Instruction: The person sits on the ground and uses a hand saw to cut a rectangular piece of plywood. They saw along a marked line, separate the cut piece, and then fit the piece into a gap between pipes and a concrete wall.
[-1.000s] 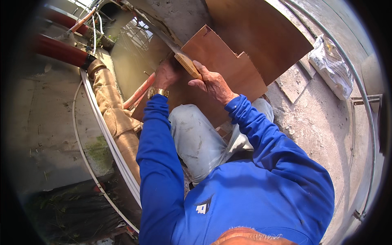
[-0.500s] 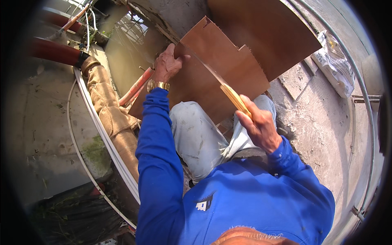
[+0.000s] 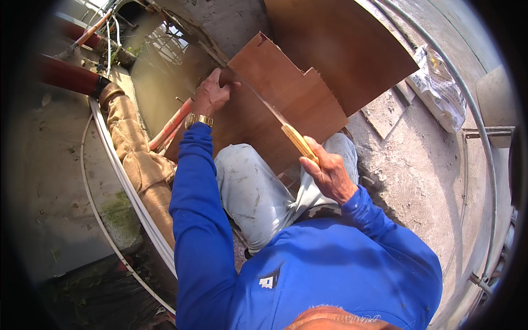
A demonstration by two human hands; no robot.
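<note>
A notched reddish-brown plywood board [image 3: 291, 110] lies slanting over my bent knees. My left hand [image 3: 212, 93], wearing a gold watch, grips its upper left part, fingers curled and thumb out to the right. My right hand [image 3: 330, 170] is closed round the yellow wooden handle [image 3: 300, 144] of a hand saw, low on the board's right side. The saw's narrow blade [image 3: 268, 106] runs diagonally up-left across the plywood toward my left hand; its far end is hard to make out.
A larger plywood sheet [image 3: 341, 44] lies behind. At left are dark red pipes [image 3: 71, 74], a burlap-wrapped pipe [image 3: 137, 159], white tubes [image 3: 126, 187], orange pipes [image 3: 173, 121] and murky water [image 3: 151, 66]. A white sack [image 3: 437, 91], a grey rail [image 3: 484, 143] and rough concrete [image 3: 407, 187] are at right.
Since a second ago, my right hand has drawn the saw back down and to the right, and my left hand has moved up along the board. Over the last half second the view shifted slightly.
</note>
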